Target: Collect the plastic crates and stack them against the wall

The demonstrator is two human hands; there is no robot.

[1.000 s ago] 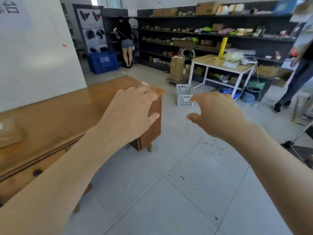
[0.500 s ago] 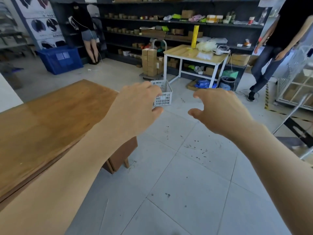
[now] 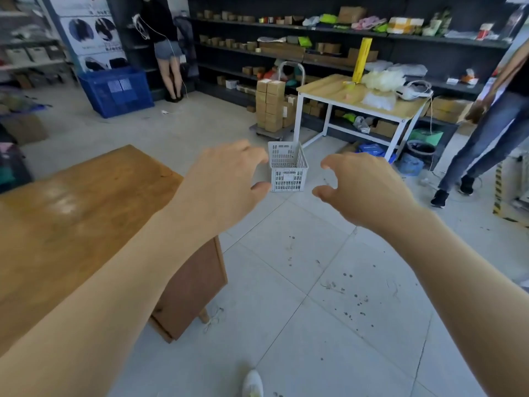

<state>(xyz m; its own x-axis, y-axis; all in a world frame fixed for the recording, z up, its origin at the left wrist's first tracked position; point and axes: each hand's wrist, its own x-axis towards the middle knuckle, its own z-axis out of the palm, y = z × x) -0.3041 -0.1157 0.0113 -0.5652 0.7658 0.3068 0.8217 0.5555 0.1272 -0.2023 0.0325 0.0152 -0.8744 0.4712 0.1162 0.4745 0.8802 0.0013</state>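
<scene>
A small white plastic crate (image 3: 287, 167) with slotted walls stands on the tiled floor ahead of me, still some distance away. My left hand (image 3: 226, 181) and my right hand (image 3: 363, 187) are stretched out in front of me on either side of it in the picture, fingers loosely curled, holding nothing. A large blue plastic crate (image 3: 116, 91) stands on the floor at the far left by a poster stand.
A wooden desk (image 3: 71, 213) fills the left foreground. A white-framed table (image 3: 357, 96) and a trolley of cardboard boxes (image 3: 270, 110) stand beyond the white crate before dark shelves. One person stands at the far shelves (image 3: 169, 53), another at the right (image 3: 486, 133).
My view has swung right and moved forward past the desk. The white crate now looks larger and sits between my two outstretched hands. The white wall has left the view.
</scene>
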